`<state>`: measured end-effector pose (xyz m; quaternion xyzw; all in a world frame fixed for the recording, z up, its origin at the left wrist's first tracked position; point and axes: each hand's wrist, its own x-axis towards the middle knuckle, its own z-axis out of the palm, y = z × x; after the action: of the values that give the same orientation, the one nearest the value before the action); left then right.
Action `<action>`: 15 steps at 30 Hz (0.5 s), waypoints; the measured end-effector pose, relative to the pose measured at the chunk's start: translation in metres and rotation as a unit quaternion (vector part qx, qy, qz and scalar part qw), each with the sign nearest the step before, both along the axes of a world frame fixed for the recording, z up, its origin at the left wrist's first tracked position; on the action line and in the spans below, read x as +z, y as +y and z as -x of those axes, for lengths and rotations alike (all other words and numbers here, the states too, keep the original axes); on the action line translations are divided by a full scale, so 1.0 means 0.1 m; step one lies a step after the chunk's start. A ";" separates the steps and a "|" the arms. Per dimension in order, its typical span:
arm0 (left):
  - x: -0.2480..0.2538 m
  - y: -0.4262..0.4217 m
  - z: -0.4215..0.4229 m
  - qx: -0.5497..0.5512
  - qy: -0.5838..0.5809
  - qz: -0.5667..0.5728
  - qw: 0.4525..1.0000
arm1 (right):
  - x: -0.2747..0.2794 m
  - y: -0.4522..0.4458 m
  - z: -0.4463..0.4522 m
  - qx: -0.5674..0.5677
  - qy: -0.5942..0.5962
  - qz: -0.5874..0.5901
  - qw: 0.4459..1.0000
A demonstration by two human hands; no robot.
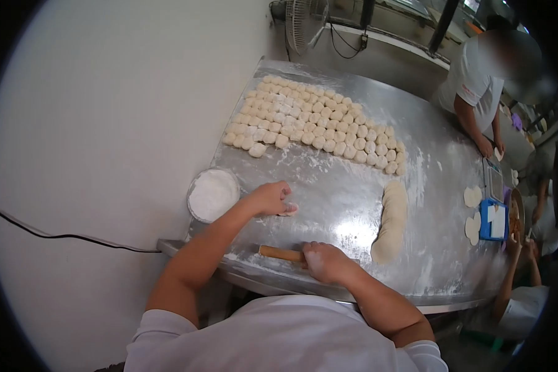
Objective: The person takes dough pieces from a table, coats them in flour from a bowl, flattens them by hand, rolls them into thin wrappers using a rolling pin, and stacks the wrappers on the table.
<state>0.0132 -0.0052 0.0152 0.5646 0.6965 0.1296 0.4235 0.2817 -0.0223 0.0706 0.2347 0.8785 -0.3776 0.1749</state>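
Note:
My left hand [271, 199] is over the metal table, its fingers closed on the edge of a small piece of dough [291, 209]. Nearer the table's front edge, my right hand [326, 261] is wrapped round a wooden rolling pin [280, 253], whose left end sticks out. Many floured dough balls [328, 127] lie in packed rows across the back of the table. To the right of my hands rests a long, thick roll of dough [392, 220]. A round bowl of white flour [213, 194] stands left of my left hand.
Flour is scattered on the metal table [347, 192]. Flat dough pieces [472, 197] lie at the right near a blue tray [493, 230] and a scale [493, 180]. A co-worker [474, 87] stands at the back right, others are at the right edge. A fan [305, 25] is behind.

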 end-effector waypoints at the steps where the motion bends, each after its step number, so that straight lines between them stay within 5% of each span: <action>1: -0.04 0.08 -0.05 -0.004 0.030 -0.013 0.999 | 0.01 0.01 0.01 0.002 0.001 0.003 1.000; 5: -0.44 0.20 -0.43 -0.074 0.228 -0.135 0.961 | -0.06 0.00 0.01 0.003 0.002 0.017 1.000; 8: -0.66 0.33 -0.46 -0.061 0.220 -0.212 0.950 | -0.07 0.01 -0.01 -0.005 -0.004 0.010 1.000; 15: -0.55 0.37 -0.34 0.008 0.151 -0.182 0.972 | 0.13 0.23 -0.01 -0.039 -0.028 -0.044 0.998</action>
<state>0.0475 0.0320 -0.0402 0.6398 0.7214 0.1705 0.2030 0.2825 0.0005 0.0839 0.2866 0.8794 -0.3382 0.1736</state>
